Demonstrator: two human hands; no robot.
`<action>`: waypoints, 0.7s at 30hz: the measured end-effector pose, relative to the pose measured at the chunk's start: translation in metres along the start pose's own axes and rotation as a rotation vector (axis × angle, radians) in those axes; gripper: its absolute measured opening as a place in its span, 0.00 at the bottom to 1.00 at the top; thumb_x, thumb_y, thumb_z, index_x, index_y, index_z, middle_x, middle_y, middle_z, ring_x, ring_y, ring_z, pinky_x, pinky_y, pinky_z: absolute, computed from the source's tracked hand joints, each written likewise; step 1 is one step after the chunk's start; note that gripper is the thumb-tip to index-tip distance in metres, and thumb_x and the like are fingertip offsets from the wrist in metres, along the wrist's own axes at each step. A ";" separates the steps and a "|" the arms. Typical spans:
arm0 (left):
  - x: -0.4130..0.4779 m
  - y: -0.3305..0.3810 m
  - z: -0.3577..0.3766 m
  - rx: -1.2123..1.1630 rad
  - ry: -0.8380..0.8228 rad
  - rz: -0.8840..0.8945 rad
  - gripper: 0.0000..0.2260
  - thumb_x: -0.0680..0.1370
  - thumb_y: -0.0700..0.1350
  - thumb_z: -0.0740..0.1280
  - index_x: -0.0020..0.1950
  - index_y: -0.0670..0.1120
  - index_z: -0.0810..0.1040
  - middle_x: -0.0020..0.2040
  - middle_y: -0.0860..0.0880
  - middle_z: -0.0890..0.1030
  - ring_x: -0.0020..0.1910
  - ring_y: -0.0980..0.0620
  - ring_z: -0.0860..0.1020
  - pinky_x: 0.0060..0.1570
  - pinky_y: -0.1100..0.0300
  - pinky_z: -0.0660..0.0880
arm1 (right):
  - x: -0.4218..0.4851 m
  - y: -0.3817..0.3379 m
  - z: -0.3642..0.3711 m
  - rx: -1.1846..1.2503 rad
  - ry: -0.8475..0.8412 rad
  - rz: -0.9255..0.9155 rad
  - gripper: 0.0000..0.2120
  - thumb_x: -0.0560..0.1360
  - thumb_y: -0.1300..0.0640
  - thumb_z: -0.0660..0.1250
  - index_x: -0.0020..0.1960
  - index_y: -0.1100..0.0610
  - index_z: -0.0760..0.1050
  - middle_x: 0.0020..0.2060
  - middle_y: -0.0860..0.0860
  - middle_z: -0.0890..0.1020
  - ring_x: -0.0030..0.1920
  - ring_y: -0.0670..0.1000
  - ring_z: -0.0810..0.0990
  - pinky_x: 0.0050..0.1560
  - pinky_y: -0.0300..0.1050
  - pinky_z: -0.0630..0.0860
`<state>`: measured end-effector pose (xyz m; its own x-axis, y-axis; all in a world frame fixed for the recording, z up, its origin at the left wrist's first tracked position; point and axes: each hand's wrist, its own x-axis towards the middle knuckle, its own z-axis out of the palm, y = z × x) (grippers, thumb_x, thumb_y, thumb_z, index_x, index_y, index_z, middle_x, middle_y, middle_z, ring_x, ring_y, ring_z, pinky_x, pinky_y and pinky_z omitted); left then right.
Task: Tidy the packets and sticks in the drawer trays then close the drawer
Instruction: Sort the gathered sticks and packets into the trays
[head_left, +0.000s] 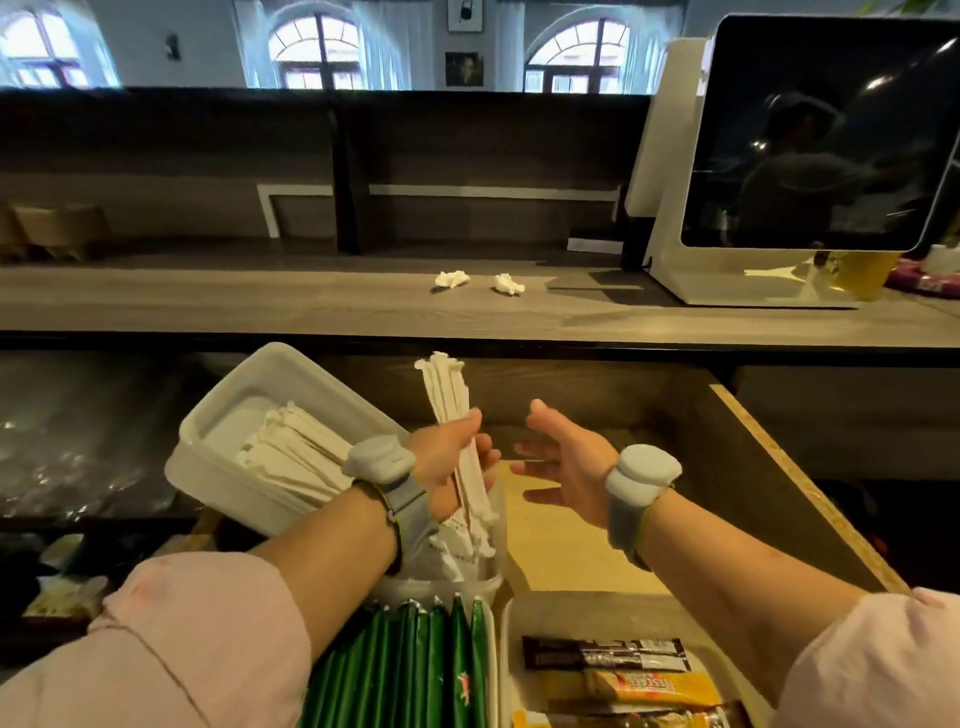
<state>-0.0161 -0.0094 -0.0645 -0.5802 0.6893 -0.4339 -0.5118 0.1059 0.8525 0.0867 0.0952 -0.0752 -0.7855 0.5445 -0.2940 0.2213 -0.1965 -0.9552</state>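
My left hand (447, 457) grips a bundle of white paper-wrapped sticks (449, 395), held upright above the open drawer (769, 467). Just to its right, my right hand (563, 457) hovers with fingers spread and nothing in it. A white plastic tray (249, 400) tilts at the drawer's left and holds several more white sticks (296, 447). Below my left wrist a clear tray (493, 571) holds white packets. Green stick packets (415, 670) fill a tray at the bottom. A white tray (511, 623) at the lower right holds black and yellow coffee sachets (623, 670).
A wooden counter (260, 301) runs above the drawer, with two crumpled white tissues (452, 279) on it. A white-framed screen (821, 135) stands at the counter's right. The drawer's chipboard side edge (810, 493) runs diagonally at the right.
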 end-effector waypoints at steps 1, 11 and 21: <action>-0.001 0.005 -0.001 -0.043 0.037 0.043 0.15 0.80 0.52 0.59 0.41 0.43 0.72 0.35 0.46 0.74 0.36 0.49 0.74 0.40 0.54 0.71 | -0.004 -0.001 0.013 -0.034 -0.063 -0.031 0.25 0.77 0.44 0.61 0.71 0.51 0.64 0.66 0.54 0.75 0.62 0.57 0.76 0.63 0.57 0.71; -0.035 0.068 -0.041 0.323 0.231 0.226 0.25 0.76 0.51 0.66 0.67 0.36 0.72 0.49 0.40 0.79 0.43 0.45 0.78 0.46 0.54 0.79 | 0.004 -0.027 0.108 -0.452 -0.194 -0.437 0.10 0.76 0.68 0.59 0.54 0.57 0.69 0.37 0.51 0.75 0.33 0.48 0.75 0.35 0.39 0.75; -0.068 0.127 -0.087 0.924 0.472 0.670 0.17 0.79 0.43 0.62 0.69 0.48 0.71 0.66 0.47 0.75 0.65 0.47 0.73 0.55 0.62 0.67 | 0.045 0.001 0.153 -0.975 -0.118 -0.579 0.13 0.76 0.55 0.58 0.60 0.51 0.68 0.50 0.49 0.76 0.52 0.52 0.76 0.55 0.46 0.72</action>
<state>-0.0967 -0.1053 0.0481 -0.8251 0.4969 0.2688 0.5031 0.4299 0.7497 -0.0368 -0.0051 -0.0843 -0.9538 0.2572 0.1552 0.1225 0.8048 -0.5808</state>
